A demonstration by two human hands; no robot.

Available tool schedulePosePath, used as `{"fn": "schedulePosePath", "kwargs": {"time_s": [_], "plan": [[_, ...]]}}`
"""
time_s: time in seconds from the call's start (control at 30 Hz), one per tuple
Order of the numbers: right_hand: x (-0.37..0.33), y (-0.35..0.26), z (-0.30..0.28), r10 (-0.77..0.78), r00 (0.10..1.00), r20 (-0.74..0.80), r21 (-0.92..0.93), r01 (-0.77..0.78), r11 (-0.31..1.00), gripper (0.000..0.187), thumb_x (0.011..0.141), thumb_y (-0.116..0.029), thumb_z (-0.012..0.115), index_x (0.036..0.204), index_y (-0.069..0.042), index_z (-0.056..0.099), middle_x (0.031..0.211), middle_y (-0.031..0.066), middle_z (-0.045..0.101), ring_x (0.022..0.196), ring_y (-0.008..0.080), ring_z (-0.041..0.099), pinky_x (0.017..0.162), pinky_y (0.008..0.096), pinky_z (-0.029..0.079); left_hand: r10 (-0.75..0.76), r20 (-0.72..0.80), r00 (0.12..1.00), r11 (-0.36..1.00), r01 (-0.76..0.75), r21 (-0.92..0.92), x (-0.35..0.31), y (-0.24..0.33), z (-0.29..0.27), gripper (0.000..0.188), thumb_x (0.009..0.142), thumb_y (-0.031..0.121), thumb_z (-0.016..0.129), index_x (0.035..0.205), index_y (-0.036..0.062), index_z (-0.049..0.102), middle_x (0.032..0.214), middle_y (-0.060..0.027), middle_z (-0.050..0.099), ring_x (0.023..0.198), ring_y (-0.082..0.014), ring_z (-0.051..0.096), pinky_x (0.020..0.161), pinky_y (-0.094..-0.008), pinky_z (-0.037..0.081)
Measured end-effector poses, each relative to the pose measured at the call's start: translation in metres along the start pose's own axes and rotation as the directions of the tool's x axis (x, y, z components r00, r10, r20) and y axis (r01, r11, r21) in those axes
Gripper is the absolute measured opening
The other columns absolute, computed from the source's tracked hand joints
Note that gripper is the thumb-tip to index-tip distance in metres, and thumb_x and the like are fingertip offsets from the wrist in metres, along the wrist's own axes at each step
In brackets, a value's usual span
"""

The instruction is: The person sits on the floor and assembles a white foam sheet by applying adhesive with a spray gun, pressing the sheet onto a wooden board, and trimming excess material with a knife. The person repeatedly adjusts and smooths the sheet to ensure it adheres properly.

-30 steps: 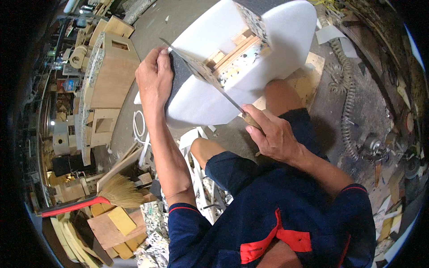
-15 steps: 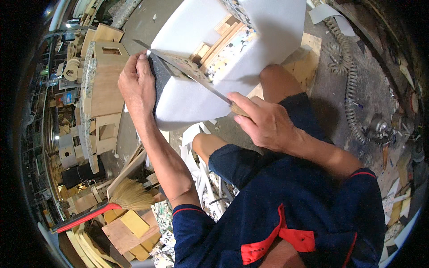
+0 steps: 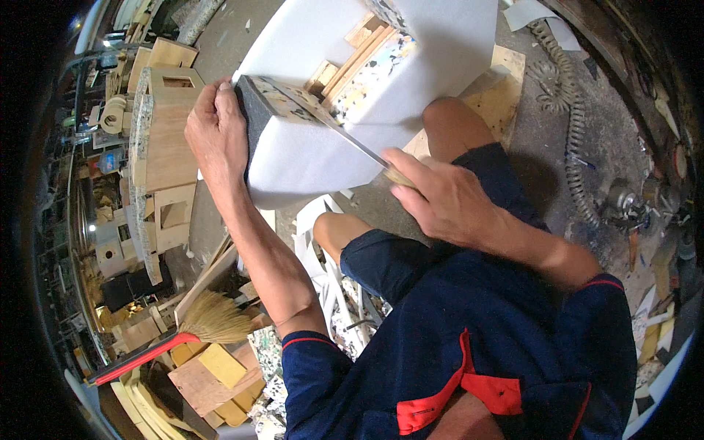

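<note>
My right hand [image 3: 455, 194] is closed round the wooden handle of a long, thin-bladed knife [image 3: 350, 139]. The blade slants up and leftward across the top of a foam-padded wooden frame [image 3: 293, 158], over its speckled foam edge. White foam covers the frame's outside, with a dark grey foam strip [image 3: 253, 110] at its left end. My left hand [image 3: 218, 136] grips this left end, fingers bent over the upper corner. Bare wood slats [image 3: 359, 62] and speckled foam show inside the frame.
Another wood and foam frame [image 3: 172, 139] stands at the left. A red-handled broom [image 3: 213, 319] lies over wood offcuts [image 3: 213, 381] at lower left. White foam strips [image 3: 341, 293] lie by my knees. At right, a coiled air hose [image 3: 576, 147] runs along the floor.
The knife's blade has been drawn back toward the lower right, its tip no longer jutting past the left corner. My left hand and the padded frame have shifted slightly left in view.
</note>
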State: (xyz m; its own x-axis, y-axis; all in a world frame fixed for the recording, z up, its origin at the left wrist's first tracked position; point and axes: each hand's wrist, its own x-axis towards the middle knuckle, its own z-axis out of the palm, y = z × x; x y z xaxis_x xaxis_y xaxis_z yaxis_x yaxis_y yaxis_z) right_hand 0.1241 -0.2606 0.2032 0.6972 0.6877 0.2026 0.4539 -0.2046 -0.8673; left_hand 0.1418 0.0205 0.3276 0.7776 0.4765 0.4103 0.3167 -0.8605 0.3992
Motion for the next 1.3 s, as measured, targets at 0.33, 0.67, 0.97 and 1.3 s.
{"fn": "schedulePosePath", "kwargs": {"time_s": [0.33,0.67,0.97,1.3], "plan": [[0.016,-0.009,-0.010,0.077,0.993,0.091,0.000,-0.077,0.997,0.046,0.097,-0.018,0.062,0.138,-0.002,0.050,0.096,0.0275,0.068,0.087,0.0454,0.068,0.074,0.0523,0.052,0.003,-0.019,1.000,1.000,-0.004,-0.011,-0.002,0.003,0.000,0.039,0.099,0.030,0.055,0.113,-0.0026,0.072,0.091,-0.0206,0.073,0.087,-0.0217,0.068,0.084,-0.0370,0.053],[0.010,-0.024,-0.029,0.098,0.988,0.120,-0.130,-0.082,0.988,0.026,0.098,-0.023,0.059,0.108,0.000,0.050,0.072,0.0262,0.066,0.071,0.0471,0.069,0.063,0.0550,0.056,0.020,-0.034,0.999,0.999,-0.019,0.037,-0.003,0.007,-0.002,0.041,0.099,0.031,0.054,0.113,-0.0017,0.074,0.091,-0.0209,0.074,0.087,-0.0226,0.069,0.084,-0.0381,0.053],[-0.023,-0.031,-0.048,0.165,0.972,0.164,-0.157,-0.140,0.978,0.026,0.098,-0.023,0.060,0.107,-0.001,0.051,0.073,0.0268,0.066,0.073,0.0481,0.068,0.065,0.0564,0.055,-0.007,-0.036,0.999,0.999,0.008,0.034,-0.005,0.007,-0.001,0.040,0.100,0.032,0.055,0.113,-0.0008,0.073,0.088,-0.0216,0.073,0.084,-0.0229,0.070,0.082,-0.0374,0.053],[-0.060,-0.010,-0.091,-0.066,0.980,-0.188,-0.253,0.017,0.967,0.056,0.096,-0.008,0.062,0.148,0.000,0.043,0.120,0.0301,0.066,0.108,0.0456,0.067,0.088,0.0468,0.056,0.193,0.012,0.981,0.974,-0.190,-0.121,0.024,0.029,-0.006,0.057,0.096,0.051,0.064,0.111,-0.0030,0.074,0.095,-0.0245,0.075,0.090,-0.0289,0.074,0.085,-0.0384,0.056]]}}
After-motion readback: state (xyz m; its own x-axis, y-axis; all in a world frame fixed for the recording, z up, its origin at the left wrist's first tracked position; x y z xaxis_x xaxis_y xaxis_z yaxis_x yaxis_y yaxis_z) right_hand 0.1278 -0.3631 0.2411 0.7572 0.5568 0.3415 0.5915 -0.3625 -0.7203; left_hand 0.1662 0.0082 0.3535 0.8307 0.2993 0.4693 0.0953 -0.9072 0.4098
